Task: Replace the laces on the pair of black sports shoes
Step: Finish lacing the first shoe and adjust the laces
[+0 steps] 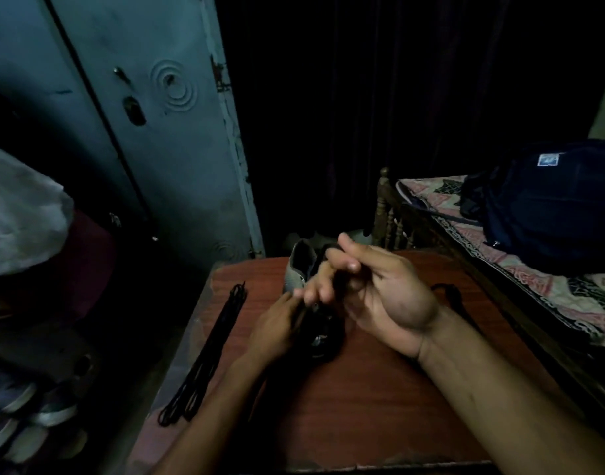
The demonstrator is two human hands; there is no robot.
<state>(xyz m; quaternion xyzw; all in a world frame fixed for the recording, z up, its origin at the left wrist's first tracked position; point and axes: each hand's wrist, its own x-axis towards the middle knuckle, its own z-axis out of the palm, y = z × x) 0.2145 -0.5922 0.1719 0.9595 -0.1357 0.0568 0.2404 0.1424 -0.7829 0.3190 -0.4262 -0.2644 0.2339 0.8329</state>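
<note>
I see the black sports shoe (323, 337) lying on the reddish wooden table (380, 406), toe toward me, with a grey-lined second shoe (299, 269) just behind it. My right hand (383, 296) is raised over the black sports shoe, palm turned up and to the left, the forearm running back toward the table's near right corner. Its thumb and forefinger look pinched on a dark lace (331, 250) — the rest of the fingers curl loosely inward. My left hand (277, 330) sits lower, against the left flank of the black sports shoe, back of the hand facing me; its fingers curl round what seems to be the lace or the shoe's edge, though the dim, blurred view makes that unsure. A bundle of black laces (208, 354) lies stretched along the table's left edge, and another dark lace (455, 299) lies to the right of the black sports shoe. On the bed beside the table a dark backpack (541, 214) carries a small white-and-blue label — its writing is unreadable.
</note>
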